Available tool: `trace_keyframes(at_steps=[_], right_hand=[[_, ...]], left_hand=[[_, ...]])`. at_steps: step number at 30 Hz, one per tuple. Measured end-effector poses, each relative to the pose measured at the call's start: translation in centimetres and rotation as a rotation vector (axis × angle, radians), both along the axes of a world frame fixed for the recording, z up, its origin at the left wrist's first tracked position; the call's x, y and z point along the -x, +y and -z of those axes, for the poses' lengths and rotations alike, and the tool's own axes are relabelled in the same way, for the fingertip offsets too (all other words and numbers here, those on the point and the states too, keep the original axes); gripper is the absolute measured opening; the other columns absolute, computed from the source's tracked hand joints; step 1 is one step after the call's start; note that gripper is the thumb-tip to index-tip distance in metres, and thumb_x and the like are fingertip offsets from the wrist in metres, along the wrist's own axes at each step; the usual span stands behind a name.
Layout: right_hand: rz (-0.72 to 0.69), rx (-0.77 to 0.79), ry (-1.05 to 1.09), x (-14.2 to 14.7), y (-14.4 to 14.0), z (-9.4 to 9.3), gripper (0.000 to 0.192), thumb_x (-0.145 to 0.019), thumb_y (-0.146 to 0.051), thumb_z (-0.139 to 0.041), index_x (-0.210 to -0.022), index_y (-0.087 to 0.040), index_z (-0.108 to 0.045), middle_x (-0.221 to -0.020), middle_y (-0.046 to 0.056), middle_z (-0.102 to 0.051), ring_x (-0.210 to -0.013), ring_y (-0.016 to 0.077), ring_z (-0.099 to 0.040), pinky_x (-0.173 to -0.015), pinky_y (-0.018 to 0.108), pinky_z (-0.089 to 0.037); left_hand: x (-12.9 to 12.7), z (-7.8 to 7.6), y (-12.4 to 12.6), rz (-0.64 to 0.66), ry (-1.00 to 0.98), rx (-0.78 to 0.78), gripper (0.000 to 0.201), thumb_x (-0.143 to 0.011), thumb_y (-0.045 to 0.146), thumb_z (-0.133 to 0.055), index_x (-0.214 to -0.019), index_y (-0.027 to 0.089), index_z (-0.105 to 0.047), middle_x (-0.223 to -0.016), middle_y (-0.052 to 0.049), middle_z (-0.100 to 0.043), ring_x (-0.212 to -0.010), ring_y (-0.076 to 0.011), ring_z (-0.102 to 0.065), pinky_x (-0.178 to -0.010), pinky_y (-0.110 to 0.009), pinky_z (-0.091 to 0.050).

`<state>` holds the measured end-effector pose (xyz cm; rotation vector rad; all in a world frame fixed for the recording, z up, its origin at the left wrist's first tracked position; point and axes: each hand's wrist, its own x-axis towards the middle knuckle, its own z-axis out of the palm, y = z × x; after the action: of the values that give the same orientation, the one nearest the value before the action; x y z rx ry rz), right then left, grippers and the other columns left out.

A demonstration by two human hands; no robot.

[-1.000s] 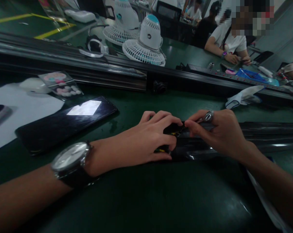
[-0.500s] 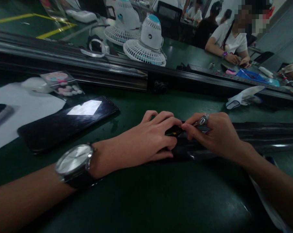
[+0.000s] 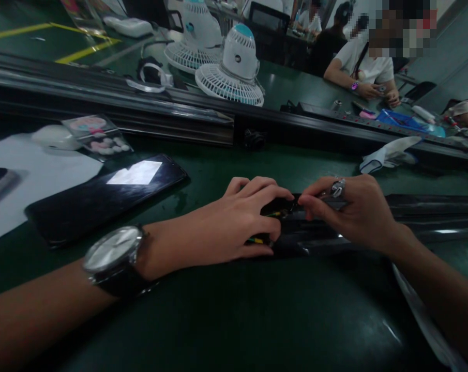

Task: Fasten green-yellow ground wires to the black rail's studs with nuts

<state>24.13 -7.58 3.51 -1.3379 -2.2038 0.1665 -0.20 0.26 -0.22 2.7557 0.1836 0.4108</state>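
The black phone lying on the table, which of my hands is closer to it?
Left. Your left hand lies just right of the black phone, not touching it. Your right hand is farther right, beyond the left.

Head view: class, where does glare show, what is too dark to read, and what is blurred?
Head view: glare whitens the phone screen; the black part under the left hand and right hand is lost in shadow; the face of the person opposite is pixelated.

fans (image 3: 234, 67): 2 | phones (image 3: 105, 194): 2 | wristwatch (image 3: 113, 250): 1 | ring (image 3: 337, 187): 1
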Motion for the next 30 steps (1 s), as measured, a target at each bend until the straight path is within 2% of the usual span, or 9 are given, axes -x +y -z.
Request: trace_keyframes(at_steps=[4,11,21,30], right_hand=[[0.066,0.015,0.033,0.5,-0.1,0.2,0.021,-0.097,-0.03,-0.067,-0.077,-0.023,-0.07,-0.062,-0.005,-0.072,-0.049,0.0094,-0.064,-0.05,0.024,-0.042],[0.122,0.048,0.065,1.3,0.0,0.7,0.024,-0.096,-0.035,-0.069,-0.076,-0.022,-0.071,-0.061,-0.005,-0.073,-0.051,0.0104,-0.066,-0.052,0.025,-0.043],[0.183,0.04,0.1,1.6,0.1,0.8,0.024,-0.095,-0.035,-0.071,-0.076,-0.022,-0.072,-0.061,-0.004,-0.073,-0.054,0.0131,-0.07,-0.056,0.027,-0.046],[0.15,0.028,0.073,1.6,0.1,0.8,0.028,-0.096,-0.037,-0.069,-0.074,-0.021,-0.071,-0.061,-0.003,-0.071,-0.053,0.0121,-0.066,-0.056,0.026,-0.044]], left_hand=[[-0.1,0.3,-0.2,-0.01,0.002,-0.059,0.012,-0.089,0.034,-0.075,-0.098,0.026,-0.072,-0.151,-0.007,-0.046,-0.145,-0.0328,-0.033,-0.11,-0.051,-0.028],[-0.2,0.8,-0.4,-0.035,-0.026,-0.143,0.013,-0.091,0.035,-0.073,-0.097,0.024,-0.071,-0.142,-0.009,-0.054,-0.141,-0.033,-0.038,-0.109,-0.051,-0.029],[-0.3,0.9,-0.4,-0.025,-0.024,-0.125,0.011,-0.092,0.034,-0.072,-0.093,0.023,-0.07,-0.145,-0.007,-0.052,-0.142,-0.0318,-0.038,-0.108,-0.049,-0.029],[-0.3,0.8,-0.4,-0.026,-0.013,-0.115,0.011,-0.093,0.034,-0.071,-0.094,0.023,-0.07,-0.144,-0.008,-0.052,-0.142,-0.0319,-0.037,-0.109,-0.049,-0.03]])
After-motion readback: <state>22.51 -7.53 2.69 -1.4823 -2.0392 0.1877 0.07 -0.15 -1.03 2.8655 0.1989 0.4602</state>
